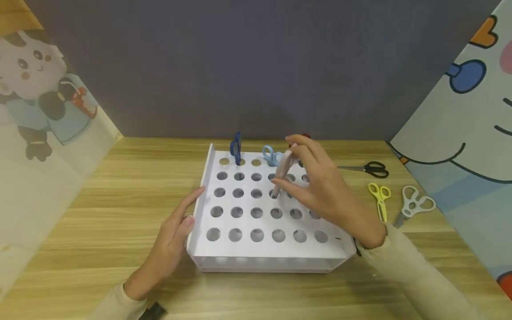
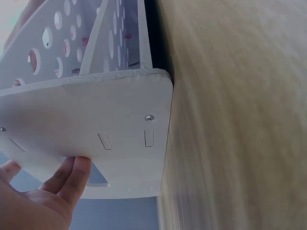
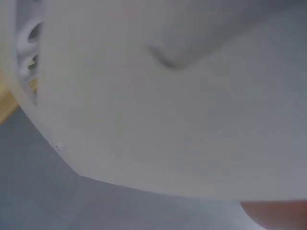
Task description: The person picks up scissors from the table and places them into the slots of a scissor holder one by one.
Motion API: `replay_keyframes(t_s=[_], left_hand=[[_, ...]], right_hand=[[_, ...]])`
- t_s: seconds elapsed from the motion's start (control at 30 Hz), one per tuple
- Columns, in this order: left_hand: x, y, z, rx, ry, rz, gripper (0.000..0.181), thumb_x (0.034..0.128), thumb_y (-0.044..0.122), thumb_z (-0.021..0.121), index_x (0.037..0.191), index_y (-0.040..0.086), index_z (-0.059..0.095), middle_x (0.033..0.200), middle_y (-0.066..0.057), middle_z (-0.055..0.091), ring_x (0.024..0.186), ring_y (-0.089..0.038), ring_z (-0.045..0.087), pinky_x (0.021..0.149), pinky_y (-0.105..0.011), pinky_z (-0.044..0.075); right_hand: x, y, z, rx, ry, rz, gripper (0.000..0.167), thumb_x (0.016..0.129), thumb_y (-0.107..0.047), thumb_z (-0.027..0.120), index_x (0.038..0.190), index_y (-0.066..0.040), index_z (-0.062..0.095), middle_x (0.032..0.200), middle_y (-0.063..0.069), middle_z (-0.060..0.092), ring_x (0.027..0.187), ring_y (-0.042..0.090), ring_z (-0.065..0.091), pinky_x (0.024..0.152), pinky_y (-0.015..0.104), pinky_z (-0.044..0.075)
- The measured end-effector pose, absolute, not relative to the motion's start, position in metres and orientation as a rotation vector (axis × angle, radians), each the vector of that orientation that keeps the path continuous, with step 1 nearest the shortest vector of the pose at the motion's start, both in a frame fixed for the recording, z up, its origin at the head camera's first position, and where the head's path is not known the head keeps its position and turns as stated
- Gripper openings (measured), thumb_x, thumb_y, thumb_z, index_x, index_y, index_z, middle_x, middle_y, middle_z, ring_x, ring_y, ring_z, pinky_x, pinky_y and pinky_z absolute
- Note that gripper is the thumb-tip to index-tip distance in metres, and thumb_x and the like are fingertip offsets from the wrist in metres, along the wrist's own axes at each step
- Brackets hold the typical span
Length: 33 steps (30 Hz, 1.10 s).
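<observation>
In the head view a white rack (image 1: 246,223) with rows of round holes stands on the wooden table. My right hand (image 1: 326,184) pinches pale pinkish scissors (image 1: 283,169) by the handle, upright over a middle hole, where the lower end meets the rack. My left hand (image 1: 170,238) rests on the rack's left side panel (image 2: 129,103); in the left wrist view two fingers reach a cut-out in it. Dark blue scissors (image 1: 237,149) and light blue scissors (image 1: 272,155) stand in the back row. A red handle (image 1: 306,136) is mostly hidden behind my right hand.
Right of the rack lie black scissors (image 1: 375,169), yellow scissors (image 1: 380,200) and white scissors (image 1: 414,203). A dark grey panel (image 1: 256,66) rises behind the table (image 1: 132,178). Cartoon-printed walls flank both sides. The right wrist view is mostly filled by a blurred white panel (image 3: 144,120).
</observation>
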State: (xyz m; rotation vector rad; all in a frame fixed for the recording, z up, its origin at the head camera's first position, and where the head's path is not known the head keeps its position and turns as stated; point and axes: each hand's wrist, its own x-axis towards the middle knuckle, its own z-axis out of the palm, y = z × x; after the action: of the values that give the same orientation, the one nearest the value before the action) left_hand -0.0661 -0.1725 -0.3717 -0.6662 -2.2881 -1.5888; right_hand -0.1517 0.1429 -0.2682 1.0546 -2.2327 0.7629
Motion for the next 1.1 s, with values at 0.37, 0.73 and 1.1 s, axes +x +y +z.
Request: replay_keyframes(t_s=[0.37, 0.73, 1.1], left_hand=[[-0.066, -0.173, -0.371, -0.64, -2.304, -1.566, 0.054, 0.1027, 0.002, 0.032, 0.155, 0.016, 0.035, 0.151, -0.011, 0.046, 0.106, -0.018, 0.064, 0.078, -0.034, 0.06], [-0.066, -0.172, -0.37, -0.652, -2.299, -1.577, 0.055, 0.1029, 0.002, 0.032, 0.155, 0.016, 0.034, 0.149, -0.012, 0.047, 0.105, -0.018, 0.065, 0.076, -0.035, 0.06], [-0.066, -0.172, -0.37, -0.645, -2.311, -1.545, 0.054, 0.103, 0.003, 0.032, 0.155, 0.017, 0.035, 0.151, -0.01, 0.045, 0.108, -0.018, 0.064, 0.079, -0.035, 0.06]], right_hand=[[-0.161, 0.141, -0.283, 1.162, -2.192, 0.842, 0.049, 0.081, -0.007, 0.082, 0.122, -0.001, 0.055, 0.161, 0.013, 0.029, 0.142, 0.031, 0.038, 0.112, 0.047, 0.038], [-0.16, 0.139, -0.278, 1.277, -2.179, 0.789, 0.046, 0.079, -0.006, 0.079, 0.118, 0.001, 0.055, 0.159, 0.015, 0.032, 0.143, 0.031, 0.036, 0.116, 0.044, 0.034], [-0.157, 0.142, -0.281, 1.24, -2.277, 0.77, 0.043, 0.085, -0.013, 0.079, 0.12, -0.006, 0.054, 0.163, 0.01, 0.023, 0.146, 0.029, 0.03, 0.117, 0.048, 0.031]])
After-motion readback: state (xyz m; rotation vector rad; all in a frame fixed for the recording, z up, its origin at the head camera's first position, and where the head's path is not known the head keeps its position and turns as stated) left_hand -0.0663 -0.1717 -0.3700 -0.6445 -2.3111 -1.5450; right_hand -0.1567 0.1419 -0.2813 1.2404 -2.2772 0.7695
